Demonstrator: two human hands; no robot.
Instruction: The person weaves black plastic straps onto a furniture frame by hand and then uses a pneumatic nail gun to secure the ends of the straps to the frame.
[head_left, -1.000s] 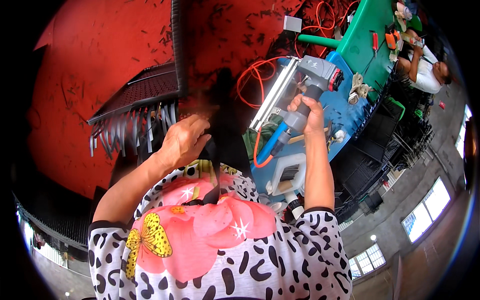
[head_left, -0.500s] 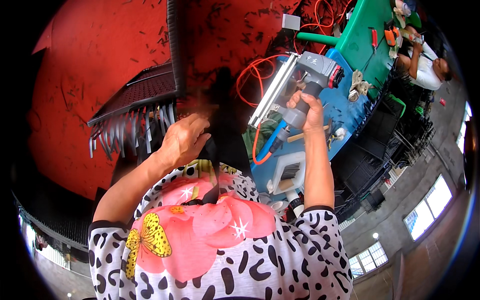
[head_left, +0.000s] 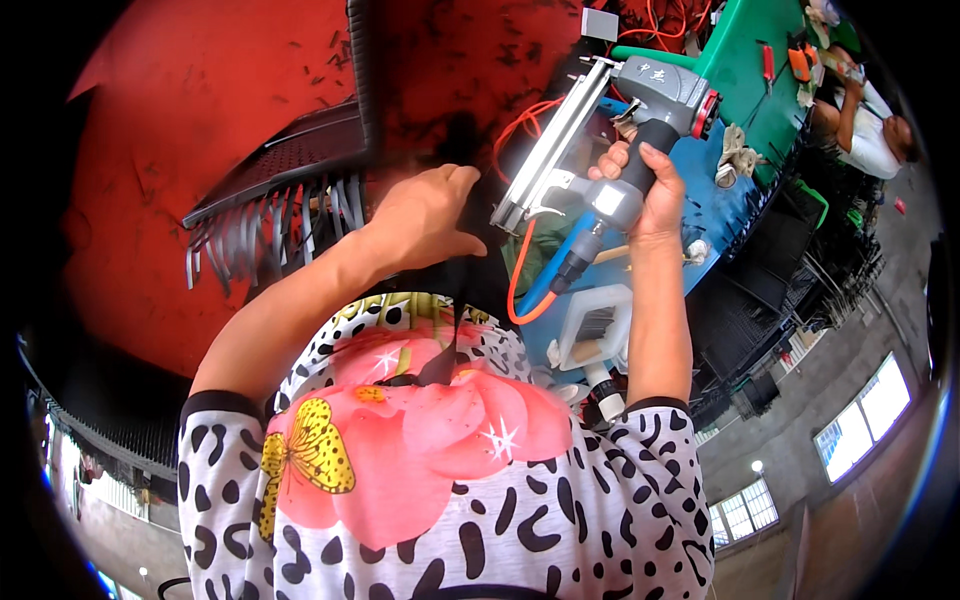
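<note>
My right hand [head_left: 650,185] is wrapped round the dark grip of a grey pneumatic nail gun [head_left: 665,85], held up over the blue tabletop. Its long silver magazine [head_left: 555,145] slants down to the left, and an orange air hose [head_left: 530,300] joins at the handle's lower end. My left hand [head_left: 425,215] is raised in front of my body, thumb apart from the fingers, with nothing visible in it. To its left is a dark woven panel [head_left: 290,160] with loose flat strips [head_left: 265,235] hanging from its edge.
A blue table [head_left: 700,215] adjoins a green one [head_left: 745,95] carrying a red-handled tool [head_left: 768,62] and pale gloves [head_left: 737,155]. A white plastic container [head_left: 600,300] stands near my right forearm. Dark scraps litter the red floor [head_left: 240,60]. Another person [head_left: 865,130] sits at the far right.
My left hand has moved right and up, away from the hanging strips, and its fingers have straightened. The nail gun has shifted slightly right and up in my right hand.
</note>
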